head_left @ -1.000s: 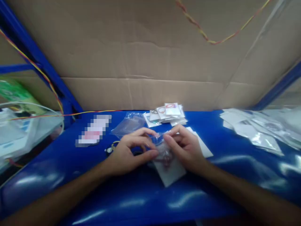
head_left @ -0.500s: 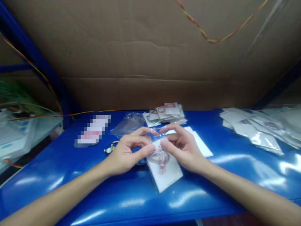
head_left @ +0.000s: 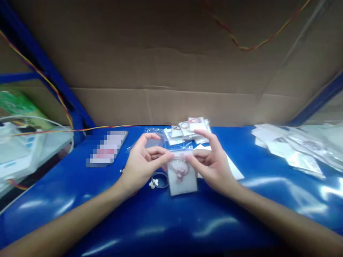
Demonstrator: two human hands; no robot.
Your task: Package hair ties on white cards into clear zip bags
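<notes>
Between my two hands is a clear plastic bag (head_left: 183, 184) with a white card and a pinkish looped band, perhaps a hair tie, inside. My left hand (head_left: 146, 162) pinches its upper left side between thumb and fingers, index finger raised. On the upper right side, my right hand (head_left: 210, 160) grips the bag the same way, its index finger lifted off. Beside my left hand lies a dark hair tie (head_left: 160, 180) with a white flower-like charm. White cards (head_left: 234, 166) lie partly hidden behind my right hand.
Small filled bags (head_left: 197, 125) are piled at the back of the blue table (head_left: 150, 217). Clear empty bags (head_left: 155, 139) lie behind my left hand. A blurred-out phone-like object (head_left: 107, 150) is at left, more white packets (head_left: 289, 146) at right. A cardboard wall (head_left: 171, 103) stands behind.
The bag has swung from slanted to nearly upright and sits a little higher. Both index fingers have lifted away from its top edge. The dark hair tie shows more fully now.
</notes>
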